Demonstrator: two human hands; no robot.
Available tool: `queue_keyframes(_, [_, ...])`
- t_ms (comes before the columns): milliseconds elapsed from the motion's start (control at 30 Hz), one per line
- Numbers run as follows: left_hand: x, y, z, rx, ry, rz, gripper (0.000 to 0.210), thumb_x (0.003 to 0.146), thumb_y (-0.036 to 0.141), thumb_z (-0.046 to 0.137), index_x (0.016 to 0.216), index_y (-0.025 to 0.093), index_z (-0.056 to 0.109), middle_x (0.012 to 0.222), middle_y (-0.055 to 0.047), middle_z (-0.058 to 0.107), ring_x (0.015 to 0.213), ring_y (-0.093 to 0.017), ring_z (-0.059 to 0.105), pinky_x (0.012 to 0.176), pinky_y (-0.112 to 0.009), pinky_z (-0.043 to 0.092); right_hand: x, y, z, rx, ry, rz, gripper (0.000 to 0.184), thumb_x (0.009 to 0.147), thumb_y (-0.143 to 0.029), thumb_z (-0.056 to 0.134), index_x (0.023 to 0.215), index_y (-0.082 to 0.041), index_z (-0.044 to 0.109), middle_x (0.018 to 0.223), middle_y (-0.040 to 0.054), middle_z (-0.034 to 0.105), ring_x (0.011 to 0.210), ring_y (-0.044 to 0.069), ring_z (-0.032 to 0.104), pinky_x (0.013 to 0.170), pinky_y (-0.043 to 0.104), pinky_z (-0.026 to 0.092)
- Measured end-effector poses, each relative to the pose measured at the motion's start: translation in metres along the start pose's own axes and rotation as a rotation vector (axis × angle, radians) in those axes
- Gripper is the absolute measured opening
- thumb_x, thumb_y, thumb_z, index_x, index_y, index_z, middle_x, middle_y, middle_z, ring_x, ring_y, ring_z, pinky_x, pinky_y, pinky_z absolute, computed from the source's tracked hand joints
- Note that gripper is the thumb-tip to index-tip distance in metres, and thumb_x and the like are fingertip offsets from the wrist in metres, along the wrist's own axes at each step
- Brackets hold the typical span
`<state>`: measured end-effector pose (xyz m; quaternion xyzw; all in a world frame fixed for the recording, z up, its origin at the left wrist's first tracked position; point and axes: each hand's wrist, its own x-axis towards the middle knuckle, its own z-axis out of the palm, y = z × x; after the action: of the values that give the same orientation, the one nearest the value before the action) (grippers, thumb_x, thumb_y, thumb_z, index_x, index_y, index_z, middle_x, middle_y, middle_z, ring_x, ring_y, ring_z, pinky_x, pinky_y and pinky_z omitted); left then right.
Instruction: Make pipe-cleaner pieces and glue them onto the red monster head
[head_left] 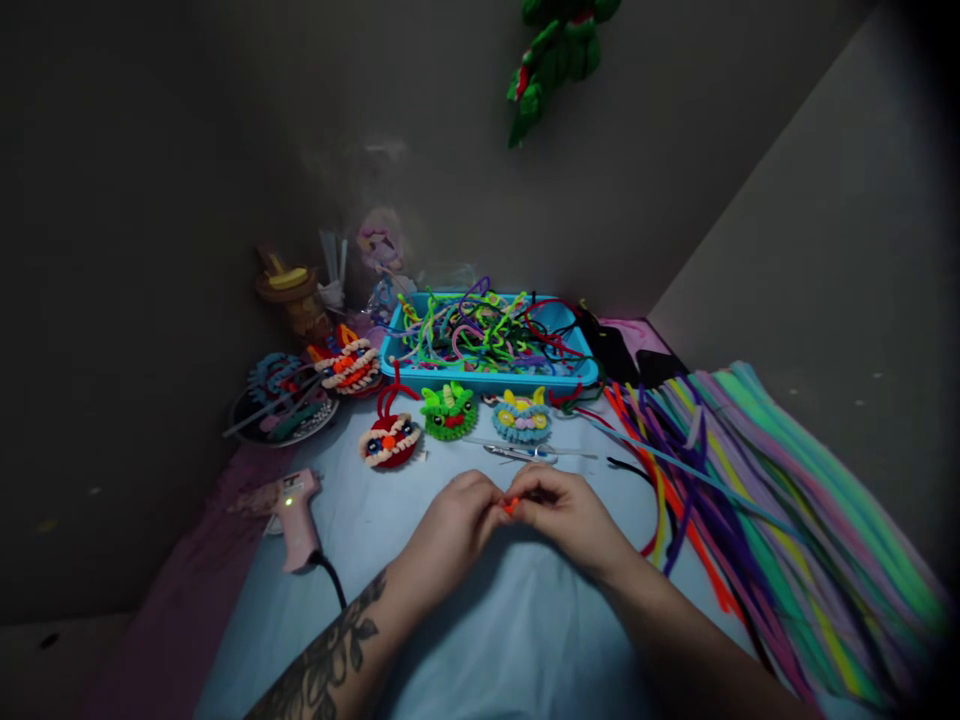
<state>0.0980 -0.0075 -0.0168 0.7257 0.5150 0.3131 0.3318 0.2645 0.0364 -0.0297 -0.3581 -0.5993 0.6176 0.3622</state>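
Observation:
My left hand [466, 515] and my right hand [564, 512] meet over the light blue cloth, fingertips pinched together. Between them is a small orange pipe cleaner piece [511, 506], mostly covered by the fingers. Just beyond the hands lie scissors [517, 452]. Behind these stand a red and cream pipe cleaner face [390, 441], a green dragon-like face [449, 411] and a blue one with yellow eyes [523, 416].
A pink glue gun [298, 520] with a lit light and cord lies at left. A blue tray [487, 381] of tangled pipe cleaner scraps stands at the back. Long colored pipe cleaners [780, 500] spread over the right. A bowl [289, 430] holds fuzzy pieces.

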Motion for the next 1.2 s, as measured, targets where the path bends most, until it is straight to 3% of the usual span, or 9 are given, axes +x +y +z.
queue_keyframes(133, [0.000, -0.003, 0.003, 0.134, 0.080, 0.144, 0.020, 0.090, 0.021, 0.046, 0.075, 0.016, 0.058, 0.075, -0.005, 0.058, 0.075, -0.016, 0.052, 0.068, -0.027, 0.044, -0.001, 0.007, 0.006, 0.288, 0.009, 0.230, 0.035, 0.062, -0.040, 0.079, 0.074, -0.018, 0.054, 0.060, -0.0048, 0.056, 0.047, 0.007, 0.047, 0.040, 0.017, 0.032])
queue_keyframes(233, [-0.003, -0.006, 0.004, 0.246, 0.164, 0.249, 0.021, 0.091, 0.020, 0.044, 0.077, 0.015, 0.059, 0.076, -0.006, 0.059, 0.074, -0.017, 0.051, 0.066, -0.027, 0.044, -0.003, 0.007, 0.009, 0.360, -0.074, 0.353, 0.038, 0.063, -0.046, 0.078, 0.072, -0.015, 0.056, 0.060, -0.0023, 0.058, 0.042, 0.005, 0.043, 0.036, 0.016, 0.028])
queue_keyframes(333, [-0.006, -0.007, 0.004, 0.337, 0.223, 0.331, 0.021, 0.092, 0.019, 0.042, 0.083, 0.015, 0.061, 0.077, -0.007, 0.059, 0.074, -0.017, 0.051, 0.065, -0.028, 0.044, -0.004, 0.006, 0.012, 0.379, -0.066, 0.408, 0.039, 0.063, -0.049, 0.077, 0.067, -0.014, 0.059, 0.056, -0.0027, 0.055, 0.040, 0.004, 0.040, 0.035, 0.015, 0.025])
queue_keyframes(500, [-0.006, -0.005, 0.005, 0.331, 0.337, 0.371, 0.014, 0.090, 0.018, 0.048, 0.084, 0.015, 0.061, 0.074, -0.006, 0.061, 0.070, -0.015, 0.052, 0.063, -0.027, 0.044, -0.004, 0.006, 0.012, 0.311, -0.003, 0.355, 0.039, 0.063, -0.049, 0.077, 0.066, -0.014, 0.060, 0.051, -0.0044, 0.052, 0.038, 0.003, 0.035, 0.035, 0.016, 0.021])
queue_keyframes(667, [-0.005, -0.006, 0.005, 0.234, 0.397, 0.347, 0.009, 0.085, 0.020, 0.056, 0.078, 0.017, 0.061, 0.072, -0.005, 0.061, 0.069, -0.015, 0.053, 0.066, -0.027, 0.045, -0.005, -0.001, 0.008, 0.165, -0.059, 0.251, 0.037, 0.070, -0.050, 0.071, 0.070, -0.014, 0.062, 0.051, -0.0054, 0.048, 0.040, 0.004, 0.036, 0.038, 0.018, 0.024])
queue_keyframes(933, [-0.003, 0.000, 0.000, -0.132, 0.312, 0.071, 0.010, 0.076, 0.023, 0.068, 0.070, 0.017, 0.063, 0.073, -0.004, 0.062, 0.071, -0.015, 0.058, 0.065, -0.025, 0.046, -0.009, -0.008, 0.006, -0.011, -0.019, 0.050, 0.027, 0.079, -0.044, 0.061, 0.077, -0.017, 0.061, 0.061, -0.0032, 0.052, 0.050, 0.009, 0.043, 0.047, 0.021, 0.034])
queue_keyframes(1067, [0.003, 0.002, -0.002, -0.422, 0.160, -0.177, 0.014, 0.069, 0.027, 0.072, 0.066, 0.015, 0.066, 0.070, -0.004, 0.063, 0.068, -0.015, 0.058, 0.064, -0.026, 0.045, -0.010, -0.008, 0.004, -0.179, 0.030, -0.138, 0.017, 0.084, -0.033, 0.057, 0.077, -0.018, 0.062, 0.071, 0.0000, 0.058, 0.067, 0.013, 0.054, 0.062, 0.024, 0.042])
queue_keyframes(1200, [0.005, -0.001, 0.001, -0.697, 0.060, -0.337, 0.025, 0.063, 0.034, 0.076, 0.071, 0.012, 0.068, 0.069, -0.003, 0.063, 0.064, -0.014, 0.057, 0.062, -0.026, 0.045, -0.012, -0.009, 0.004, -0.252, 0.052, -0.233, 0.011, 0.085, -0.026, 0.056, 0.079, -0.019, 0.061, 0.073, 0.0002, 0.057, 0.070, 0.014, 0.055, 0.065, 0.024, 0.042])
